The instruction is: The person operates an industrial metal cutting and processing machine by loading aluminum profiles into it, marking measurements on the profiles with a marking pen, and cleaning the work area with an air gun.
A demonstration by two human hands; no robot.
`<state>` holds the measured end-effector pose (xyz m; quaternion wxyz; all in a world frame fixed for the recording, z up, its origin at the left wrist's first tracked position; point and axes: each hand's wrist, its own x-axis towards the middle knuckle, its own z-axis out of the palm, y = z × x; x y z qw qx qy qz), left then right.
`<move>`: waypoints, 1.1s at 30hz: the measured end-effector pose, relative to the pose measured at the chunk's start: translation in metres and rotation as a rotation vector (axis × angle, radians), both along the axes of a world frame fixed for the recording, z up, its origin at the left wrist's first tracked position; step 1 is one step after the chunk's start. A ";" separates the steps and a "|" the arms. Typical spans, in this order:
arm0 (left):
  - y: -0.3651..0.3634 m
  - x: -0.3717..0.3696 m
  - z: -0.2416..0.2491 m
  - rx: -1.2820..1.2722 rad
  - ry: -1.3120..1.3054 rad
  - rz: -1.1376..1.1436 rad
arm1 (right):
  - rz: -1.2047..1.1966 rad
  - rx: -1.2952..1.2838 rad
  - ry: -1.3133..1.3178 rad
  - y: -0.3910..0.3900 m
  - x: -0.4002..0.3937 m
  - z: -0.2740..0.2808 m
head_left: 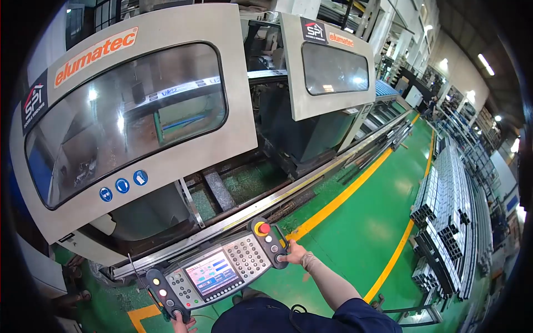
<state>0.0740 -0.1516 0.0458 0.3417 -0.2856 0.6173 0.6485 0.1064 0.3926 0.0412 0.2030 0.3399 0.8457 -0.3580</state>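
A person holds a control pad with both hands, low down, in front of their body. The right hand has its grip closed around the pad's right handle, near the red button. The left hand has its grip closed on the left handle at the bottom edge. Behind the pad stands a big grey machine with windows, on a green floor.

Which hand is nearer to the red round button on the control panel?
Right. The right hand holds the panel's end just below the red button. The left hand holds the opposite end of the control panel, far from that button.
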 end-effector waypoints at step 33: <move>-0.001 0.003 -0.020 0.010 0.054 0.036 | -0.024 0.042 0.059 0.001 0.003 -0.007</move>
